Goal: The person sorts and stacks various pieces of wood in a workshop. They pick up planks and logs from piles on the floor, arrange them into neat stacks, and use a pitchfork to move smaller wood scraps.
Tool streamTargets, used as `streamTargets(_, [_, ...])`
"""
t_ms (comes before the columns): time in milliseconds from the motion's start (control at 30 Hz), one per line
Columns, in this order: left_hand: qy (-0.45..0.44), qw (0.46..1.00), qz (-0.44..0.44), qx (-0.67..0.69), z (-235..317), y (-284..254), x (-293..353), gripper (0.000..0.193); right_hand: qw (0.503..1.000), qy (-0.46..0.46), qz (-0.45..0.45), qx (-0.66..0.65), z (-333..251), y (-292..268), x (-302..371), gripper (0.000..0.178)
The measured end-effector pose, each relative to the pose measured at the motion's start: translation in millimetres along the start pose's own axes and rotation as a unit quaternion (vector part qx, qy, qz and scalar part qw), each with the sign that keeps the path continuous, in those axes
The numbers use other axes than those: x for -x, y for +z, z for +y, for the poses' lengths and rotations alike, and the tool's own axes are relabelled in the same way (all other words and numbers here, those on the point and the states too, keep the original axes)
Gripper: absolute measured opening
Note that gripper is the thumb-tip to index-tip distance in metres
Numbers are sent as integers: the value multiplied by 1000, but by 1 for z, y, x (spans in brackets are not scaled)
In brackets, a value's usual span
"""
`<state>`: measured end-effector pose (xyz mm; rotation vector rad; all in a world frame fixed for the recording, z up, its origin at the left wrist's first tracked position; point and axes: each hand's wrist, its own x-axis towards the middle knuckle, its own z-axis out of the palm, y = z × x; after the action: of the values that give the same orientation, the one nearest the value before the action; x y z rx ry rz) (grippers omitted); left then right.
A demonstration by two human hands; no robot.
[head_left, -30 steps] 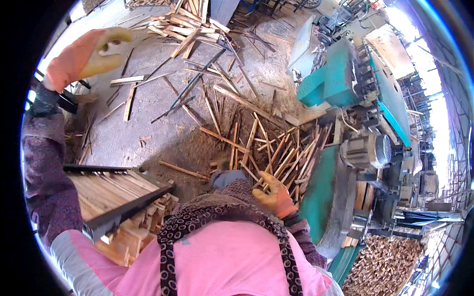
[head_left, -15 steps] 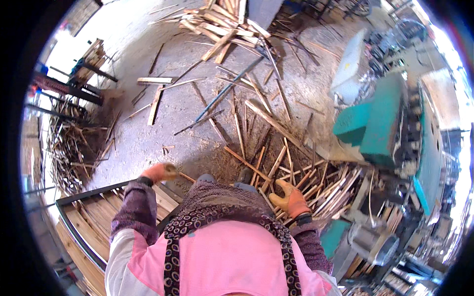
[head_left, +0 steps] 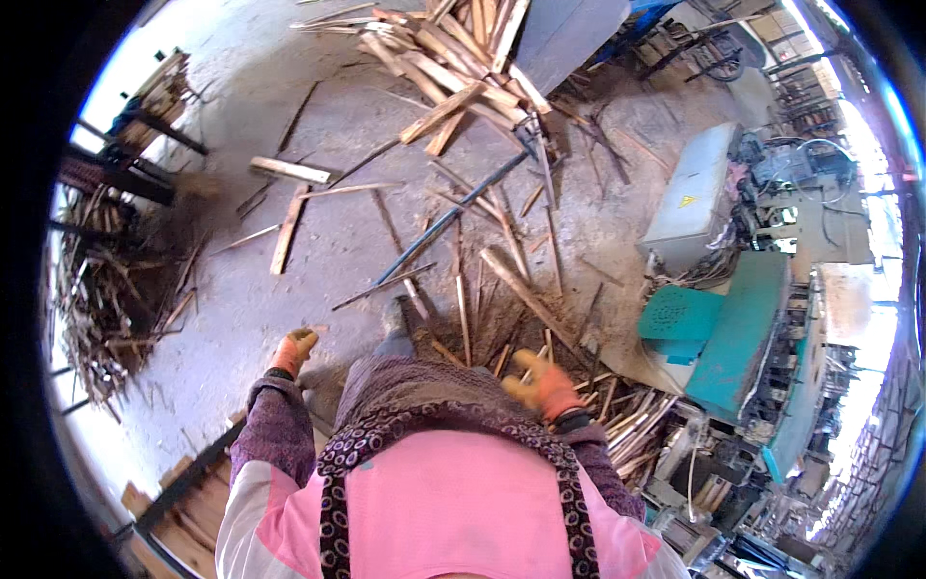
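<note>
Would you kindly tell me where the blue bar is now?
In the head view, the blue bar lies on the floor slightly above centre, slanting among scattered sticks, just below the large wood pile.

Pink, pale-shouldered top (head_left: 453, 502) — ring-patterned dark straps (head_left: 333, 531), speckled purple sleeves (head_left: 274, 429) — orange-and-yellow gloves (head_left: 550, 390)

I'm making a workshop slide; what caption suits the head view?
Gloved left hand and right hand over a floor strewn with wooden strips, a teal machine at right.
</note>
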<state>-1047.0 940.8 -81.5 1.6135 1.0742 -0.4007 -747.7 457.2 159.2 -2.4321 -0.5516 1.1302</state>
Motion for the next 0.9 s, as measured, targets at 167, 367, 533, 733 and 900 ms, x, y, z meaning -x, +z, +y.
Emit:
streamTargets(167, [62, 991, -1, 116, 71, -27, -111, 54, 993, -74, -88, 18, -42, -15, -72, 76])
streamTargets(367, [-35, 977, 8, 208, 73, -4, -189, 55, 997, -42, -47, 42, -66, -73, -190, 76])
streamTargets(533, [-197, 953, 15, 229, -4, 53, -225, 54, 995, -11, -99, -27, -46, -52, -330, 75])
streamTargets(733, [-108, 986, 22, 125, -42, 103, -249, 44, 960, 58, -225, -156, 25, 39, -450, 81])
streamTargets(900, [-169, 967, -66, 180, 33, 157, -263, 34, 913, 124, -266, -284, 82, 48, -437, 73])
